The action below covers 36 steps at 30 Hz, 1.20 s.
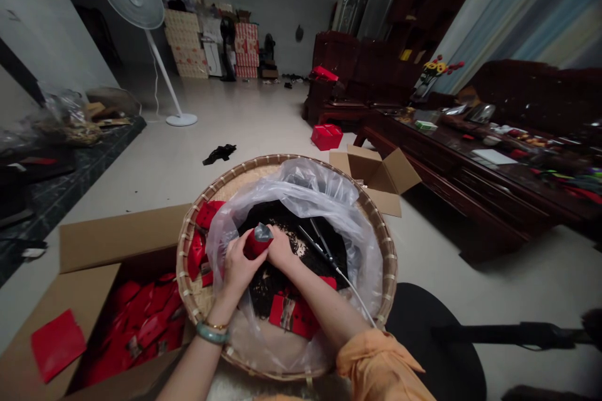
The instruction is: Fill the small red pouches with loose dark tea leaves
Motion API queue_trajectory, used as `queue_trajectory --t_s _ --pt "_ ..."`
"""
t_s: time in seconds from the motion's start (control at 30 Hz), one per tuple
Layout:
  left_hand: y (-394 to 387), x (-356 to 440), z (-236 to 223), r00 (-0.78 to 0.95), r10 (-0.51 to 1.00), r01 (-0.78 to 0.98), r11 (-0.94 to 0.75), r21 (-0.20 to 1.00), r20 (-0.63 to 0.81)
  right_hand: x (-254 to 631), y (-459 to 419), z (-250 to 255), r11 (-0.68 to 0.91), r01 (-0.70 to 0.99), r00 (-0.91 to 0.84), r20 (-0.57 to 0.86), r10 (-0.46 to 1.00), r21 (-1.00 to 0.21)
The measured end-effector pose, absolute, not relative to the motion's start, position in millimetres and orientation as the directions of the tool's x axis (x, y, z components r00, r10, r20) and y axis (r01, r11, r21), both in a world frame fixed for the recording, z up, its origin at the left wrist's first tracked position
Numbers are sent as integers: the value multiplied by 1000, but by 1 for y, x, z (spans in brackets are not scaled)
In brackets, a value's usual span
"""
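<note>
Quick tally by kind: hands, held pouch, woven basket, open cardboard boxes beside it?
Hands: 2 (left hand, right hand)
Held red pouch: 1
Woven basket: 1
Open cardboard boxes: 2 (left box, right box)
Total: 6

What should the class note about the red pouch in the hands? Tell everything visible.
The red pouch has a crinkled, silvery, foil-like patch at its upper end, apparently the lining at an open mouth. It looks thin and flexible. It is held above dark loose pieces in a clear plastic bag inside a round basket. The left hand curls its fingers around it; the right hand touches its other side. Its contents cannot be seen.
</note>
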<state>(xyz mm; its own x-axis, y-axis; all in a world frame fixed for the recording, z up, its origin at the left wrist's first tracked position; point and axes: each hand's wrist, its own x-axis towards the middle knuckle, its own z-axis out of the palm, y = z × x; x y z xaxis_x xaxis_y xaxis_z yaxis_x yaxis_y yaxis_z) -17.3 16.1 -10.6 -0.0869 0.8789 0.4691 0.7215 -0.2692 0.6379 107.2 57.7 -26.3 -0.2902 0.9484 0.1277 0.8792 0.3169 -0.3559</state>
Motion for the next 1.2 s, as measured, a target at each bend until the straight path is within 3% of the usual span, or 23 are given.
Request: queue_trajectory --t_s 0.07,0.13,0.17,0.23,0.3,0.47,0.63,0.7,0.9,1.2 --pt "16 -18 -12 -91 876 718 -272 641 474 109 58 -24 287 858 -251 138 958 -426" --pt "16 -18 -12 -96 876 712 -271 647 473 113 60 -21 256 776 -183 183 966 -576" --pt "16 -19 -13 -97 876 711 -271 649 472 116 62 -20 204 670 -98 188 977 -714" --pt "16 -19 -13 -99 875 710 -271 650 473 122 65 -19 44 295 124 83 989 -955" --pt "16 -18 -12 -104 874 709 -269 651 474 129 68 -20 -81 -71 247 -97 964 -994" --pt "14 -18 -11 -101 881 697 -269 665 463 148 62 -23 -203 -417 162 -293 942 -886" --pt "14 -18 -13 -71 885 703 -282 652 459 157 46 -15 -286 -805 -94 -364 927 -520" --pt "14 -18 -13 -57 884 707 -292 644 463 157 43 -10 -307 -829 -140 -358 923 -468" --pt "13 -17 -11 -26 886 710 -310 633 463 154 44 0 -293 -831 -100 -392 915 -472" --pt "13 -17 -13 -15 889 707 -315 633 458 154 47 -7 -275 -922 -95 -526 845 -274"
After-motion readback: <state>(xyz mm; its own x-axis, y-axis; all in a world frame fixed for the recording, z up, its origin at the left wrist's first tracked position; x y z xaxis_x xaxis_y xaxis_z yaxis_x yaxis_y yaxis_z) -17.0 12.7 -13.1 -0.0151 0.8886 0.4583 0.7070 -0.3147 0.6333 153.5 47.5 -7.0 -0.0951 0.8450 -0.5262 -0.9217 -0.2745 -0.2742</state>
